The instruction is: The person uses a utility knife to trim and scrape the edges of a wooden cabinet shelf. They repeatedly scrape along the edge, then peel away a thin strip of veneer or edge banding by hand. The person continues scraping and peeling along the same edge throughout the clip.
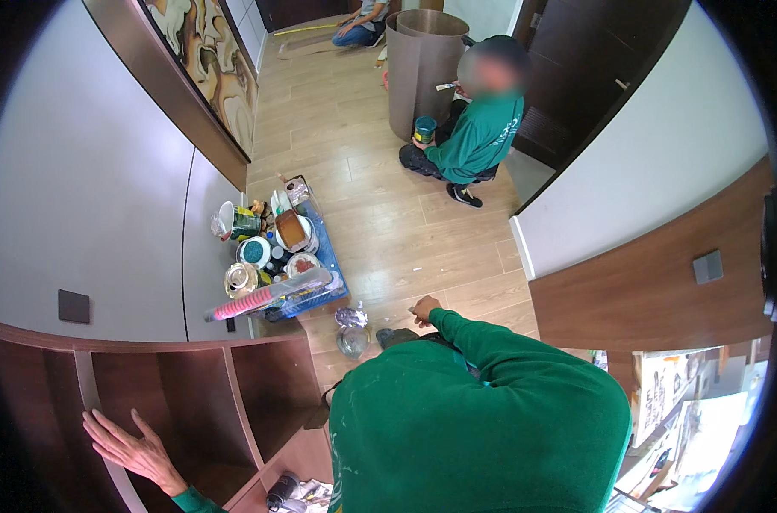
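My left hand (132,449), fingers spread, lies against the divider and inner side of a brown wooden open shelf unit (176,393) at lower left. My right hand (424,309) hangs out over the floor near the middle, fingers curled round something I cannot make out. Just below and left of it, a clear container (353,340) and a crumpled silvery item (351,315) are on the floor. A blue tray (329,261) with several cans, tubs, bottles and a long pink-striped clear tube (264,297) stands beside the shelf unit.
A co-worker in green (482,137) sits on the wood floor holding a can (424,130), beside a large brown rolled sheet (406,68). Another person (359,30) kneels farther back. A dark door (576,77) and a wooden panel (636,291) are at right.
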Available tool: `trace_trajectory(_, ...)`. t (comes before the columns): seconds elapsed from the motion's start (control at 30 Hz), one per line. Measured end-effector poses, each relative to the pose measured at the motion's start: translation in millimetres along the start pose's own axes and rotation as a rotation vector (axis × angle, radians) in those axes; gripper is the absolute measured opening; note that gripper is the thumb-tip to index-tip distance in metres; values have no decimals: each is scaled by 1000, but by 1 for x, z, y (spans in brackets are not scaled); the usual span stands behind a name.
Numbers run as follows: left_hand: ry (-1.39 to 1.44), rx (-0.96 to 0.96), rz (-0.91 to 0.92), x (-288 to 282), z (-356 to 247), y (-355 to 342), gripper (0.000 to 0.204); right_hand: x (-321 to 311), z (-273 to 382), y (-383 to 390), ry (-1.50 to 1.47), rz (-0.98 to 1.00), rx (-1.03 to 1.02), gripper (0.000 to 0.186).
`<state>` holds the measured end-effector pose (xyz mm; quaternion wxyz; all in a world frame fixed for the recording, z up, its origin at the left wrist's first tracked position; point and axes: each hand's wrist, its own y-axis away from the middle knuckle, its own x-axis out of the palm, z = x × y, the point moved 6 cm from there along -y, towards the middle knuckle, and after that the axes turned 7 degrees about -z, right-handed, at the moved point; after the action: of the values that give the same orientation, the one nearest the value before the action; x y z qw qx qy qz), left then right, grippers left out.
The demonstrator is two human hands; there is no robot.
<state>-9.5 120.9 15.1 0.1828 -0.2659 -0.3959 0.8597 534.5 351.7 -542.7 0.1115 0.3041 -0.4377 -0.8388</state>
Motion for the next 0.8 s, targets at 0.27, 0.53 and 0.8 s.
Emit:
trace_trajectory(0.27, -9, -52, -6, 11, 22, -6, 51, -3, 4, -3, -7, -25, -59, 40)
trace_trajectory(0.53, -98, 1, -20, -62, 52, 17, 46, 3, 11, -11, 81, 45, -10, 30)
trace_trajectory(0.8, -168, -213, -35, -128, 74, 40, 33, 24, 15, -39, -63, 80, -99, 34)
